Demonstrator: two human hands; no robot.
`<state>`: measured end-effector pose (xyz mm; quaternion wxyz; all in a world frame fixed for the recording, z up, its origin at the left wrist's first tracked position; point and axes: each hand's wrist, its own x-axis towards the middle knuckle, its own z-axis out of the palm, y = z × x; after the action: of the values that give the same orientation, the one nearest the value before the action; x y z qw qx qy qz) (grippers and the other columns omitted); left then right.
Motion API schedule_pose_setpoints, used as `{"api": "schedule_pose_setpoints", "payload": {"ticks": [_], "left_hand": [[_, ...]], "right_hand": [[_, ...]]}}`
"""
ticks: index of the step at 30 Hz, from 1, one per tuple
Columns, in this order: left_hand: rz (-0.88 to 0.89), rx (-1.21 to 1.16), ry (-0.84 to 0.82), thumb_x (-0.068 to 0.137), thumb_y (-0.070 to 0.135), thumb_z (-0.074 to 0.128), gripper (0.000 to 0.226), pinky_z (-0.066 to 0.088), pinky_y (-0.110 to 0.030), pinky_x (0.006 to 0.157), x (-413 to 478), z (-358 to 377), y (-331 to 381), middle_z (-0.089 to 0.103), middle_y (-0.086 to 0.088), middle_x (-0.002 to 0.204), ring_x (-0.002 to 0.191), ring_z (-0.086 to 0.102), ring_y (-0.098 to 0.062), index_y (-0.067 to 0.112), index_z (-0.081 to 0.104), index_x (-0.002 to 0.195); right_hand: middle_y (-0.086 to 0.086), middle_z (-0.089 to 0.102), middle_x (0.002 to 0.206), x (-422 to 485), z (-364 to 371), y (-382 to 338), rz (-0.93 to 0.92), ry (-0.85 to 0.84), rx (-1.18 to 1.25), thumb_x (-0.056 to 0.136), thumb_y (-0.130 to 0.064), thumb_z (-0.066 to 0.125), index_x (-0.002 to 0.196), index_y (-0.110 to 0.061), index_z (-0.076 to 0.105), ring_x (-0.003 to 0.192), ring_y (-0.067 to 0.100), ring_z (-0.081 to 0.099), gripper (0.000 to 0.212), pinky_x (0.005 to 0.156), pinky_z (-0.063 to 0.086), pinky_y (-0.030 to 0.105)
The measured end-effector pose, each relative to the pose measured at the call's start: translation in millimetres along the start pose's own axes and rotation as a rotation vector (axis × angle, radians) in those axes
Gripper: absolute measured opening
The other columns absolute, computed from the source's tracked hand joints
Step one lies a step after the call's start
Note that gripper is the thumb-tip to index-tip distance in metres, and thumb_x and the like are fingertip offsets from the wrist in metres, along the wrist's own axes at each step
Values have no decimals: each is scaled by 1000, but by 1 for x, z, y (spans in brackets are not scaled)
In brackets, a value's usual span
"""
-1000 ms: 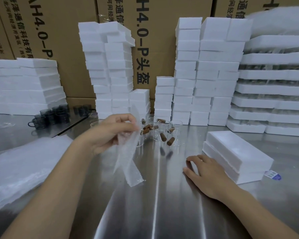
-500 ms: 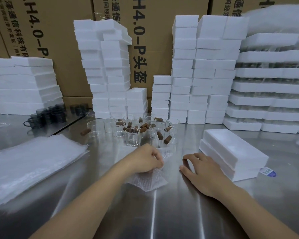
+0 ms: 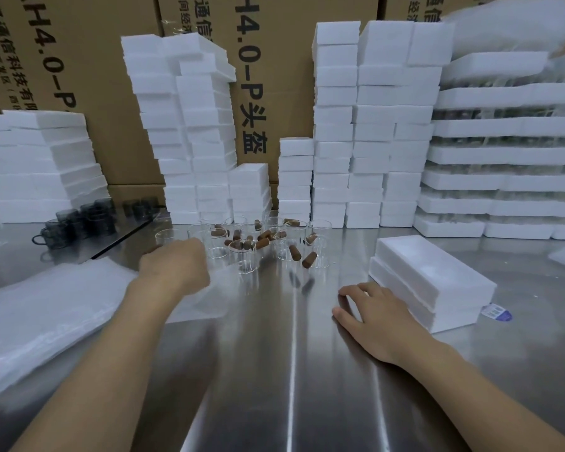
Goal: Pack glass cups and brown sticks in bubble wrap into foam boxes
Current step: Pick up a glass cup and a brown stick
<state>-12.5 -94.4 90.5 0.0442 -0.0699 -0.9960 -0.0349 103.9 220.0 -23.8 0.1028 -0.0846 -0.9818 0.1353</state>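
Several clear glass cups (image 3: 247, 256) stand in a cluster at the table's middle, with brown sticks (image 3: 309, 259) lying in and between them. My left hand (image 3: 177, 265) reaches over the cluster's left edge, fingers curled down and hidden. One brown stick's end (image 3: 150, 249) shows at the hand's left side; whether it is gripped cannot be seen. A bubble wrap sheet (image 3: 209, 300) lies flat on the table just under my left wrist. My right hand (image 3: 369, 313) rests flat on the table, fingers spread, touching the closed foam box (image 3: 434, 282) on its right.
A pile of bubble wrap sheets (image 3: 40, 318) lies at the left. Tall stacks of white foam boxes (image 3: 372, 125) line the back, in front of cardboard cartons. Dark glass mugs (image 3: 79, 220) sit on a dark sheet at the back left. A blue label (image 3: 498, 313) lies beside the foam box.
My left hand laid the bubble wrap sheet on the table, let it go and moved up-left to the cups' edge, over a brown stick. My right hand stayed put.
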Motion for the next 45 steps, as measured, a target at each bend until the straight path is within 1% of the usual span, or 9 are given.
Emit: {"api": "schedule_pose_setpoints", "payload": {"ticks": [3, 6, 9, 14, 25, 33, 37, 40, 45], "left_hand": [[186, -226, -87, 97, 21, 67, 11, 58, -33, 87, -5, 5, 19, 76, 6, 102, 96, 70, -18, 24, 78, 96], [346, -692, -269, 100, 21, 73, 10, 48, -15, 60, -15, 10, 47, 72, 17, 78, 67, 61, -1, 24, 81, 95], [394, -891, -265, 98, 20, 78, 5, 41, -10, 49, -19, 15, 63, 64, 12, 66, 55, 56, 1, 23, 82, 100], [408, -724, -312, 99, 23, 78, 13, 45, -22, 64, -23, 32, 74, 61, 7, 74, 58, 57, -6, 21, 74, 112], [242, -742, -345, 98, 14, 71, 15, 36, -21, 51, -3, 28, 43, 60, -1, 80, 58, 51, -7, 23, 74, 110], [285, -986, -300, 101, 17, 68, 11, 38, -23, 56, -3, 23, 49, 61, 7, 65, 56, 49, -7, 20, 78, 104], [355, -926, -292, 100, 17, 68, 11, 40, -20, 52, -6, 21, 58, 62, 17, 60, 52, 50, -2, 23, 76, 105], [355, -905, -242, 100, 12, 68, 12, 36, -16, 44, -7, 26, 60, 61, 17, 61, 46, 49, -1, 19, 73, 108], [326, -859, -171, 99, 8, 66, 15, 38, -13, 41, -4, 44, 64, 60, 4, 79, 42, 52, 3, 15, 68, 113]], "right_hand": [[-6, 48, 146, 1, 1, 0, 1, 0, -4, 97, -70, 35, 139, -44, 47, 139, 21, 39, 51, 110, 34, 39], [-6, 48, 146, 2, 1, 1, 3, -3, -10, 95, -71, 33, 139, -45, 47, 138, 21, 40, 53, 110, 34, 39], [-6, 48, 147, 1, 1, 1, 4, 0, -5, 94, -73, 32, 140, -45, 46, 139, 21, 40, 56, 110, 34, 39], [-7, 48, 147, 1, 0, 0, 1, -6, -8, 97, -70, 35, 141, -44, 46, 139, 21, 40, 52, 111, 35, 40], [-8, 51, 145, -3, -7, -5, -49, -6, 11, 102, -61, 40, 137, -43, 51, 137, 20, 43, 41, 109, 37, 38], [-15, 61, 125, -34, -14, -71, -441, -79, 96, 102, -58, 45, 129, -34, 56, 123, 11, 53, 37, 111, 39, 39], [-23, 32, 164, -52, -6, -101, -609, -211, 108, 107, -58, 34, 160, -42, 24, 156, 7, 20, 56, 126, 16, 39], [-24, 20, 170, -53, -6, -105, -636, -258, 64, 107, -60, 33, 164, -38, 23, 159, 4, 8, 61, 128, 9, 40], [-20, 50, 151, -41, -10, -88, -591, -120, 122, 101, -56, 47, 154, -39, 43, 138, 6, 46, 55, 115, 37, 32]]}}
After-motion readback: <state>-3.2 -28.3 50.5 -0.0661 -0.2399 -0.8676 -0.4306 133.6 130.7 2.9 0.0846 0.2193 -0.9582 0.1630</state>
